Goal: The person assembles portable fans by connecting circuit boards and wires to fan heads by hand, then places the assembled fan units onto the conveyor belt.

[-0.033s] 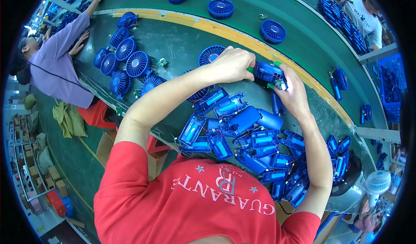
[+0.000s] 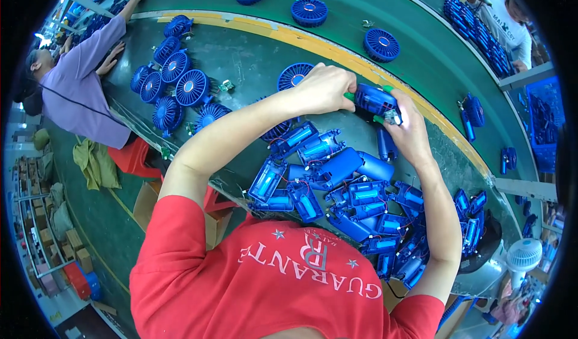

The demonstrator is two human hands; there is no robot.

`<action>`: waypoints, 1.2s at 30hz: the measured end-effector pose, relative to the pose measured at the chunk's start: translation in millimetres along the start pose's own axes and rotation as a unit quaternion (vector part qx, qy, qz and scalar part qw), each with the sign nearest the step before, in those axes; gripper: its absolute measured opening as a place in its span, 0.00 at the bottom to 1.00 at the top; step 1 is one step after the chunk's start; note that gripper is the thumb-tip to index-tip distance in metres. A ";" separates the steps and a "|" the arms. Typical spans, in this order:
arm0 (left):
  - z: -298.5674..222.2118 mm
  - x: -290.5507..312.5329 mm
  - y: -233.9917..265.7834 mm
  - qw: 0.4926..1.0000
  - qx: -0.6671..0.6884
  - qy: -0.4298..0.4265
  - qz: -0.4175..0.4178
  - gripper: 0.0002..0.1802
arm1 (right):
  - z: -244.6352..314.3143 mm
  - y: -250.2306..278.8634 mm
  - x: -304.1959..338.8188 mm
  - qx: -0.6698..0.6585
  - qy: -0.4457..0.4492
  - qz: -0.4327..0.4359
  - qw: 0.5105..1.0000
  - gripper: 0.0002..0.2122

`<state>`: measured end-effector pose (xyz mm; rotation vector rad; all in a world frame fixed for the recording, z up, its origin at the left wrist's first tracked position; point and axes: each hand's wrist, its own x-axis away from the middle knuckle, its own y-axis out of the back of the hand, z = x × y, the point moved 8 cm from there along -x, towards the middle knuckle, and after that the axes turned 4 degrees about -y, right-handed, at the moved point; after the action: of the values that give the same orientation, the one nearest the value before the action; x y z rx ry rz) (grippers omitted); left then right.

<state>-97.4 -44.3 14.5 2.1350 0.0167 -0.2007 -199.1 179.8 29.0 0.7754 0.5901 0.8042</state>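
Observation:
Above the far part of the bench, both hands grip one dark blue plastic fan body [image 2: 374, 100], held roughly level. My left hand [image 2: 328, 88] has its fingers closed on the left end. My right hand [image 2: 412, 125] clasps the other end between thumb and fingers. Green covers show on some fingertips. A small circuit board [image 2: 392, 117] shows at the right end, close to my right thumb. Just under the hands stands a blue handle piece [image 2: 386, 144]. A round blue fan head [image 2: 294, 77] lies behind my left wrist, partly hidden by it.
Blue handle housings with batteries and wires [image 2: 367, 193] are heaped between my arms. More fan heads [image 2: 175, 68] lie on the left of the bench. Beyond a yellow-taped edge, a green conveyor belt [image 2: 337, 31] carries spaced fan heads. A co-worker in purple [image 2: 84, 107] sits at left.
The fan heads on the belt have shifted slightly to the right. The held fan body has moved a touch right and turned slightly; both hands keep their grip.

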 end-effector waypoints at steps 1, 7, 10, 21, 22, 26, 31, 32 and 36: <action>1.0 1.9 7.5 0.999 0.037 0.002 -0.034 0.25 | -2.0 1.3 -0.1 -0.012 0.009 -0.014 1.000 0.37; -16.3 23.1 28.6 0.993 0.080 -0.005 -0.088 0.25 | -4.2 -7.9 4.1 -0.109 0.009 -0.048 0.993 0.40; -15.6 33.3 39.4 0.992 0.083 -0.004 -0.094 0.25 | 1.4 -11.0 4.8 -0.148 0.006 -0.066 0.987 0.42; -10.6 52.8 60.4 0.969 0.196 0.025 -0.147 0.21 | 18.8 -31.7 4.4 -0.180 0.023 -0.077 0.980 0.45; -11.4 54.3 62.6 0.969 0.197 0.026 -0.149 0.21 | 20.6 -30.5 4.8 -0.171 0.023 -0.083 0.981 0.44; -8.0 58.7 64.9 0.957 0.231 0.047 -0.172 0.20 | 33.4 -25.4 6.7 -0.112 0.059 -0.122 0.984 0.42; -8.6 60.5 62.5 0.952 0.224 0.068 -0.196 0.18 | 44.6 -21.9 6.3 -0.069 0.071 -0.149 0.984 0.41; -9.1 61.6 63.7 0.950 0.217 0.066 -0.216 0.18 | 46.5 -20.4 6.0 -0.060 0.070 -0.158 0.983 0.41; -10.7 62.2 61.4 0.945 0.222 0.057 -0.235 0.17 | 51.0 -17.8 8.8 -0.023 0.082 -0.167 0.982 0.41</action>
<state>-29.0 -72.8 62.1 2.5629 0.6053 -0.3889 -150.3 159.6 43.2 0.5501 0.8222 0.5719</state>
